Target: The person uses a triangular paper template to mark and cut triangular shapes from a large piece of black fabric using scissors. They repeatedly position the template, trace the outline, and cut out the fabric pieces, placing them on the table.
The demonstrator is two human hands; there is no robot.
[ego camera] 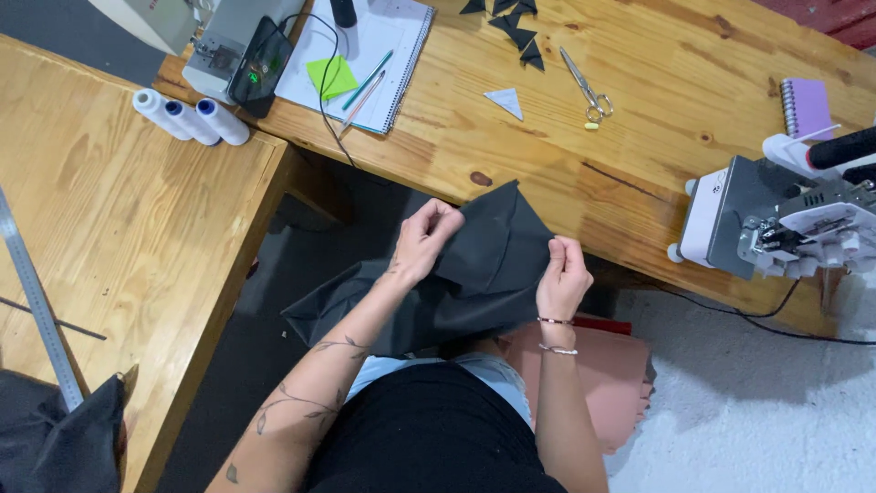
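Cloth work is the step in hand, judging by your grip. Far left, a steel ruler (36,301) lies on the near wooden surface (137,228), with a heap of dark cloth (64,438) at its lower end. Three thread cones (190,117) lie on their sides near that surface's far edge. Beyond them a grey machine (224,46) carries a phone (260,66), beside a spiral notebook (365,55) with a green sticky note (331,75) and two pens (365,84).

Your left hand (422,239) is closed, pinching the upper left edge of the dark fabric (484,265), which you hold in the air over your lap, in front of the far surface's edge and not resting on it. Your right hand (563,274) is closed too, fingers curled round the fabric's right edge. The piece looks folded, one corner standing up between the hands.

Further right on the far surface lie small black triangles (516,23), one pale triangle (505,100), scissors (586,87) and a purple notepad (807,105). A serger (776,224) sits at the right edge, its cable trailing off.

You seem to be lining up or folding an edge. Any next move calls for both pinches to stay firm so the layers don't slip apart.
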